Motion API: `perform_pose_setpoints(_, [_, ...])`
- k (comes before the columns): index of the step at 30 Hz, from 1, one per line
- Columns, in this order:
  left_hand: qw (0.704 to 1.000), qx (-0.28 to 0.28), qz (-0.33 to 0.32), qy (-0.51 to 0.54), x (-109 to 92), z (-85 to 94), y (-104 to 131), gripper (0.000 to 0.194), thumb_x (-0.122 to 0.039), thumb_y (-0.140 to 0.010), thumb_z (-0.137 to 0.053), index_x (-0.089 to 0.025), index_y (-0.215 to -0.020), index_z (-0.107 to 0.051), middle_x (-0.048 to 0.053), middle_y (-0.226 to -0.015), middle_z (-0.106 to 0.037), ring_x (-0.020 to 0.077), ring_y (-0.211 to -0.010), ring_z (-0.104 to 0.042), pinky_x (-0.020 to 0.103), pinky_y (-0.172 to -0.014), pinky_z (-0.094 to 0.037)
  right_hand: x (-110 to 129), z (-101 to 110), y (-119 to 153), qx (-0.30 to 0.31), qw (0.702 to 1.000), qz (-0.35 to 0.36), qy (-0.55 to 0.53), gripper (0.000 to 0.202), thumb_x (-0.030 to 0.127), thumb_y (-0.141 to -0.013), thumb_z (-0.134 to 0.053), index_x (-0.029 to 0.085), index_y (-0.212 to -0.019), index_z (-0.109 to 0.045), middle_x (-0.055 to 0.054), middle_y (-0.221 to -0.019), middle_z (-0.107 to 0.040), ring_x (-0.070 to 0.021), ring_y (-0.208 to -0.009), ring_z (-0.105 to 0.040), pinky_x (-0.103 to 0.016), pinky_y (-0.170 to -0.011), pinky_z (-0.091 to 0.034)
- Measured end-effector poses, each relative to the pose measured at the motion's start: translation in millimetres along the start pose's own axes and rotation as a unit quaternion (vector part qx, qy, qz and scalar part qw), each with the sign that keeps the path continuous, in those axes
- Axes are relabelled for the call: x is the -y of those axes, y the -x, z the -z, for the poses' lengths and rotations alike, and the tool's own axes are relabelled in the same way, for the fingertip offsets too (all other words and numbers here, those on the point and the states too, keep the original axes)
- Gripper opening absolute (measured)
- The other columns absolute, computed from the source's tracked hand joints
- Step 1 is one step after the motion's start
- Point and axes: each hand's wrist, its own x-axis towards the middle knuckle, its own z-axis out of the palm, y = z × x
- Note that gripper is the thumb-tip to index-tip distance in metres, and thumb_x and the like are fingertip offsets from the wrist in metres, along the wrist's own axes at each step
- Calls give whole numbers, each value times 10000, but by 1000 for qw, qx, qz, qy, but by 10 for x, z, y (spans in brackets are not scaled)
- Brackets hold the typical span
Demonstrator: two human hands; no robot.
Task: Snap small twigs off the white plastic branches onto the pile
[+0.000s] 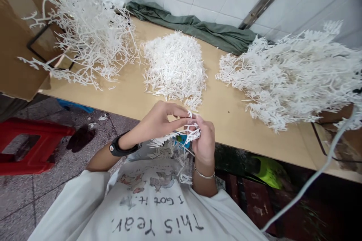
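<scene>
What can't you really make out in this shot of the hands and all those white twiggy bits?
- Head view: how the white sprig is gripped; the left hand and right hand cover it.
- The right pile is cut off by the frame edge.
- The green object under the table is partly hidden by the table edge and blurred.

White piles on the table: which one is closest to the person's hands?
The middle pile, a dense mound of short white pieces. Its front edge lies just beyond the hands; the other two sit farther off to either side.
</scene>
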Motion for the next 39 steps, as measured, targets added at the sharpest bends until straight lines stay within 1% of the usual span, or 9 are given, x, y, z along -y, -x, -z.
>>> perform_pose_setpoints(5, [964,59,135,222,136,40,-15,223,-315,-819,-639,-139,-727,-741,62,-723,-732,146,-679,-660,268,-696,-520,-16,-80,47,90,994,-4,-66,551,620,-759,-535,188,-436,-419,38,-388,-391,-73,-352,-344,-224,-359,-269])
perform_pose_setpoints(8, [950,32,152,271,178,5,-33,273,-378,-767,-689,-143,-632,-721,38,-626,-703,114,-587,-624,229,-619,-510,-21,-153,45,101,989,6,-110,581,665,-726,-536,194,-424,-379,42,-367,-351,-75,-336,-334,-218,-335,-252])
perform_pose_setpoints(12, [971,-44,122,198,136,-17,-31,270,-379,-770,-688,-144,-638,-711,18,-592,-672,82,-549,-571,183,-547,-462,3,-150,2,115,989,12,-97,579,674,-746,-515,190,-447,-404,54,-363,-318,-66,-316,-286,-214,-325,-221])
perform_pose_setpoints(16, [992,-98,71,34,27,98,-19,207,-331,-777,-689,-136,-718,-728,35,-650,-688,92,-585,-554,186,-531,-430,146,-57,-8,166,982,49,78,470,493,-839,-547,160,-513,-482,49,-431,-349,-52,-393,-279,-201,-378,-206])
perform_pose_setpoints(22, [995,-12,68,-68,-93,287,0,271,-341,-833,-619,-125,-677,-669,9,-600,-611,85,-546,-484,190,-501,-361,322,24,51,180,959,94,196,345,360,-848,-584,144,-579,-556,37,-513,-381,-60,-487,-291,-215,-445,-214])
perform_pose_setpoints(29, [982,162,45,-82,-234,384,24,246,-278,-898,-496,-152,-721,-612,-15,-599,-514,85,-535,-416,196,-519,-330,367,194,29,199,971,28,130,372,376,-817,-620,148,-524,-588,37,-456,-411,-63,-433,-295,-230,-430,-214])
perform_pose_setpoints(33, [975,216,57,-21,-265,355,3,269,-276,-908,-464,-163,-694,-581,-8,-613,-518,97,-559,-443,201,-531,-354,363,222,41,192,975,34,102,371,365,-810,-627,162,-499,-610,37,-413,-434,-64,-385,-316,-226,-402,-241])
perform_pose_setpoints(36, [972,221,79,20,-274,387,53,288,-263,-898,-479,-171,-638,-560,-12,-577,-485,96,-528,-428,209,-495,-351,394,302,36,110,986,91,87,343,376,-789,-641,180,-508,-622,43,-406,-465,-81,-367,-371,-220,-358,-313])
perform_pose_setpoints(39, [994,75,73,27,-253,560,135,328,-285,-892,-503,-184,-581,-518,-21,-539,-426,93,-489,-390,227,-484,-339,506,513,33,-12,980,184,71,378,442,-870,-533,144,-666,-644,26,-558,-565,-91,-468,-496,-217,-441,-454])
